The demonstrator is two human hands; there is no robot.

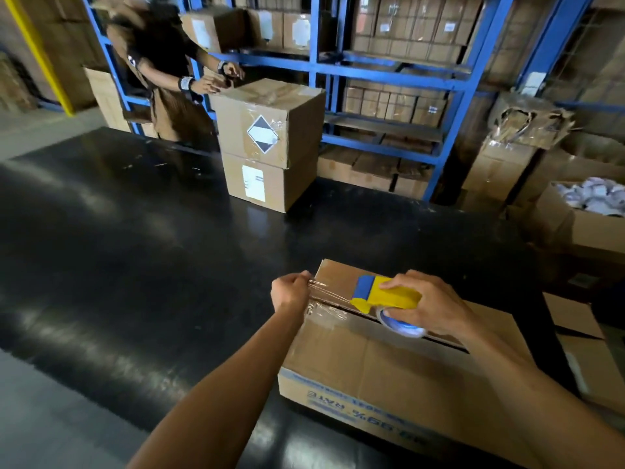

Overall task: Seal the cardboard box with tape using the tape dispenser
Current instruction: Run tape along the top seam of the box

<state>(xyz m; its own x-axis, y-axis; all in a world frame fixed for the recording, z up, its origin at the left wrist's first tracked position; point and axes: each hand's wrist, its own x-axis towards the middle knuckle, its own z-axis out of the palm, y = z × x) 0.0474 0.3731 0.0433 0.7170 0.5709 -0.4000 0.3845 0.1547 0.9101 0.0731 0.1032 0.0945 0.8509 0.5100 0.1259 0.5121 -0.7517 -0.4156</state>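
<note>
A cardboard box (382,363) with blue print lies on the black table (135,252) in front of me, its top flaps folded down with a dark gap along the seam. My right hand (429,304) grips a yellow and blue tape dispenser (382,294) resting on the box top near the seam's far end. My left hand (292,291) pinches the free end of the clear tape (329,292), stretched from the dispenser past the box's left edge. Some crinkled clear tape sticks on the box's upper left side.
Two stacked, taped cardboard boxes (270,143) stand at the far side of the table; another person (162,62) reaches toward the upper one. Blue shelving (389,72) with cartons fills the back. Open boxes (581,211) stand at the right.
</note>
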